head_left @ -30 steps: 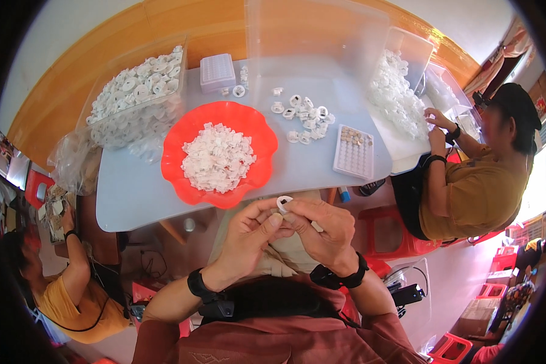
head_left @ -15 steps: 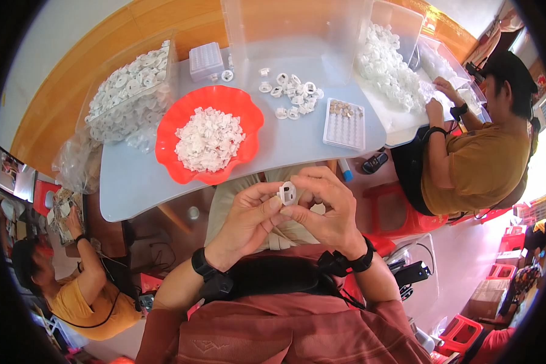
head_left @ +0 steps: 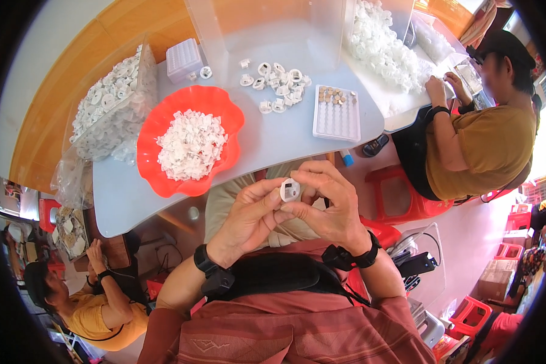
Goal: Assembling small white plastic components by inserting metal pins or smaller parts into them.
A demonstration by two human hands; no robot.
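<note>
At the far left, a clear bag of white ring-shaped parts (head_left: 106,106) is slumping against the table's (head_left: 118,200) left end, and below it a person in a yellow shirt (head_left: 88,312) is sitting low near the floor. Just right of the bag, a red scalloped bowl (head_left: 158,130) is holding a heap of small white plastic pieces (head_left: 191,144). Beyond it a small ribbed white box (head_left: 184,59) is standing at the far edge.

In the near middle, the left hand (head_left: 249,221) is pinching a small white round part (head_left: 290,190) with thumb and fingertips closed on its left side. The right hand (head_left: 327,206) is curling over it from the right, fingers clamped on the same part, so both hands are gripping it together, raised above the lap and clear of the table.

Judging from this, the step in hand is fitting or pressing something into that part; the next move probably calls for steady opposing pressure without letting it twist.

Farther right, loose white parts (head_left: 279,82) are lying scattered beside a white grid tray (head_left: 337,118) with a few brownish pieces in its far row. At the far right, a person in a mustard shirt (head_left: 473,151) is working beside a large pile of white parts (head_left: 382,48).
</note>
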